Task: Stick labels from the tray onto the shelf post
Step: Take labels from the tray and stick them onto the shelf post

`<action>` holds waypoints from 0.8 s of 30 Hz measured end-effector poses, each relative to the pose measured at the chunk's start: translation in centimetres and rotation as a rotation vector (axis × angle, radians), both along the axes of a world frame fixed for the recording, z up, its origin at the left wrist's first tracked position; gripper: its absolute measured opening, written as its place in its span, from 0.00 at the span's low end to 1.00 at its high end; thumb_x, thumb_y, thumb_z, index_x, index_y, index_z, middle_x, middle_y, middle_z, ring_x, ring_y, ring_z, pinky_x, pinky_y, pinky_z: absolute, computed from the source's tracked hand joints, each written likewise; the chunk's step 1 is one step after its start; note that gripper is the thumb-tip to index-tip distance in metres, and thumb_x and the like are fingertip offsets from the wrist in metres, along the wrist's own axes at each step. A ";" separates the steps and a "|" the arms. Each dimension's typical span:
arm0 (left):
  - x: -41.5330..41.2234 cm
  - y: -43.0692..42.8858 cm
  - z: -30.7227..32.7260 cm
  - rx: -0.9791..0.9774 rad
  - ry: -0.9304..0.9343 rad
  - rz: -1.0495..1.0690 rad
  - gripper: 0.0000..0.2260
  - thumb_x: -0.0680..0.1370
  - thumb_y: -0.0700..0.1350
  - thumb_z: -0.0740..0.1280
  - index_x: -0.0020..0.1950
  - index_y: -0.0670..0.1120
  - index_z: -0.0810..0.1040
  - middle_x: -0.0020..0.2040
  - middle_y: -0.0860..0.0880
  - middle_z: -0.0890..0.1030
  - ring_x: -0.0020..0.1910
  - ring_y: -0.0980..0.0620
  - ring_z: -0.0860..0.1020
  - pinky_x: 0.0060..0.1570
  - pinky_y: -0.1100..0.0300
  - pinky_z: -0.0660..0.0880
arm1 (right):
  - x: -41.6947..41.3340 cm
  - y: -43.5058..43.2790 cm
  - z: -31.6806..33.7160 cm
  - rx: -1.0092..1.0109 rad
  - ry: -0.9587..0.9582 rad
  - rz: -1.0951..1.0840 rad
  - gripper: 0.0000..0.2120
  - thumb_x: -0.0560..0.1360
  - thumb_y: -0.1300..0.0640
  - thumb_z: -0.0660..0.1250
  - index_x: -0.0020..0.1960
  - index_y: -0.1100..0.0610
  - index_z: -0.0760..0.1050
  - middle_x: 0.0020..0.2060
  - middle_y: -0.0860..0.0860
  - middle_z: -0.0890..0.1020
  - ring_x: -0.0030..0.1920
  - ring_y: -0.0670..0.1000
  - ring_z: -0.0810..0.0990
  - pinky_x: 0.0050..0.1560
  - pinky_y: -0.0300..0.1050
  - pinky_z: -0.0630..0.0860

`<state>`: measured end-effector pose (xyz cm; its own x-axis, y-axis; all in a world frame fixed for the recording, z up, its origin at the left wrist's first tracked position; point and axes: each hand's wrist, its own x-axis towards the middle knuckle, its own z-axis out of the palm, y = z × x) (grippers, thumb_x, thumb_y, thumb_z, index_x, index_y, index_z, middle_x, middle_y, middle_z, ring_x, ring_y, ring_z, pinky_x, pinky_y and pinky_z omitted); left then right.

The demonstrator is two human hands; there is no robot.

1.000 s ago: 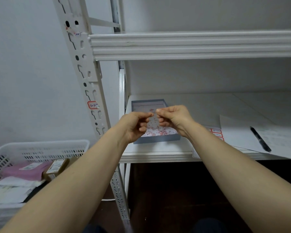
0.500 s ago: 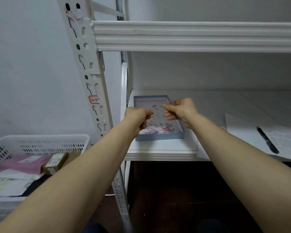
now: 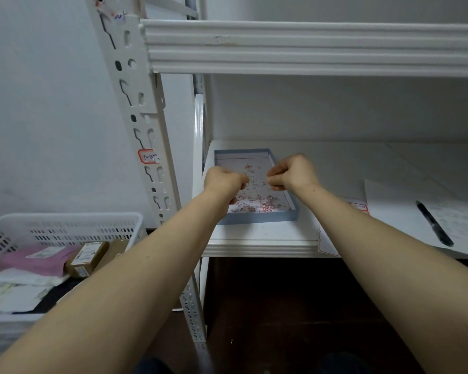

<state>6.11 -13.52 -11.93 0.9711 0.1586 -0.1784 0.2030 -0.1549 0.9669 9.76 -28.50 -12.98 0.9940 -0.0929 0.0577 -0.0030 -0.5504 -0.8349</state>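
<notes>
A shallow blue tray sits on the lower shelf, its white floor strewn with several small red-and-white label bits. My left hand hovers over the tray's left side, fingers curled with thumb and forefinger pinched on a tiny label that barely shows. Over the tray's right side, my right hand pinches a small paper bit at its fingertips. The perforated white shelf post rises to the left, and a red-edged label is stuck on it.
The upper shelf beam runs overhead. Paper sheets and a black pen lie on the shelf at right, with a sheet of red-edged labels beside my right arm. A white basket of parcels stands at lower left.
My hands were pressed together over the tray a second ago and have pulled apart sideways. The view has tipped down slightly and moved closer to the shelf.
</notes>
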 end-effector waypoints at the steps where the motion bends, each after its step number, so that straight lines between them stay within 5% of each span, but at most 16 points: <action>1: 0.0 0.0 0.0 0.010 -0.003 -0.003 0.07 0.74 0.37 0.69 0.36 0.39 0.75 0.32 0.45 0.74 0.27 0.49 0.65 0.31 0.58 0.67 | 0.0 0.0 0.0 -0.040 -0.011 -0.002 0.05 0.68 0.67 0.73 0.43 0.67 0.80 0.36 0.62 0.82 0.34 0.55 0.80 0.47 0.56 0.82; 5: 0.1 -0.1 0.0 0.042 -0.008 -0.011 0.09 0.75 0.37 0.68 0.35 0.40 0.74 0.34 0.44 0.75 0.28 0.49 0.67 0.33 0.57 0.69 | 0.0 0.2 0.0 -0.103 -0.023 -0.013 0.13 0.72 0.56 0.71 0.38 0.67 0.79 0.30 0.59 0.80 0.30 0.55 0.78 0.48 0.58 0.80; 10: 0.1 -0.2 -0.1 0.059 -0.008 -0.009 0.07 0.74 0.37 0.68 0.36 0.39 0.75 0.38 0.41 0.74 0.28 0.49 0.66 0.34 0.57 0.69 | -0.2 0.2 0.2 -0.185 0.016 -0.023 0.12 0.74 0.58 0.68 0.40 0.68 0.80 0.39 0.63 0.84 0.40 0.59 0.83 0.53 0.54 0.79; 14: 0.0 -0.3 0.0 0.074 -0.019 -0.009 0.05 0.74 0.37 0.69 0.39 0.38 0.76 0.39 0.41 0.74 0.28 0.50 0.66 0.33 0.58 0.69 | 0.0 0.0 0.2 -0.209 0.060 -0.063 0.09 0.70 0.66 0.71 0.31 0.61 0.77 0.29 0.56 0.82 0.28 0.48 0.80 0.47 0.47 0.81; 17: -0.2 -0.4 0.2 0.083 -0.030 -0.004 0.05 0.75 0.39 0.69 0.45 0.37 0.78 0.42 0.42 0.77 0.33 0.47 0.76 0.37 0.57 0.73 | -0.3 0.2 0.4 -0.146 0.028 -0.095 0.13 0.68 0.55 0.74 0.29 0.57 0.75 0.28 0.54 0.81 0.30 0.51 0.82 0.43 0.50 0.81; 19: -0.4 -0.3 0.2 0.085 -0.025 0.010 0.07 0.75 0.40 0.70 0.49 0.37 0.79 0.45 0.42 0.79 0.48 0.43 0.79 0.43 0.55 0.75 | -0.8 0.5 0.8 -0.226 -0.018 -0.058 0.13 0.72 0.49 0.70 0.34 0.58 0.80 0.35 0.55 0.84 0.39 0.55 0.83 0.48 0.51 0.80; 21: -0.8 -0.2 0.2 0.078 -0.025 0.008 0.08 0.75 0.40 0.70 0.49 0.37 0.79 0.45 0.43 0.79 0.48 0.44 0.79 0.42 0.55 0.75 | -1.4 1.1 0.9 -0.266 -0.032 0.053 0.09 0.75 0.59 0.66 0.54 0.58 0.80 0.46 0.56 0.83 0.48 0.55 0.82 0.55 0.51 0.77; 22: -1.1 0.0 0.3 0.073 -0.033 -0.001 0.07 0.75 0.40 0.70 0.49 0.37 0.79 0.43 0.43 0.78 0.42 0.45 0.79 0.38 0.57 0.74 | -1.7 1.4 0.9 -0.240 -0.029 0.095 0.15 0.75 0.64 0.64 0.60 0.58 0.77 0.46 0.55 0.82 0.45 0.54 0.82 0.54 0.51 0.78; 24: -1.8 0.3 0.5 0.078 -0.054 -0.020 0.07 0.74 0.40 0.70 0.48 0.37 0.79 0.40 0.44 0.77 0.32 0.49 0.73 0.35 0.58 0.71 | -2.4 2.1 1.1 -0.145 -0.045 0.129 0.12 0.76 0.65 0.61 0.57 0.57 0.76 0.40 0.55 0.83 0.29 0.51 0.79 0.45 0.52 0.78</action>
<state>4.28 -13.20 -11.44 0.9820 0.1502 -0.1142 0.1474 -0.2332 0.9612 7.36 -26.43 -11.92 0.9933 0.0472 0.1056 0.1104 -0.6581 -0.7448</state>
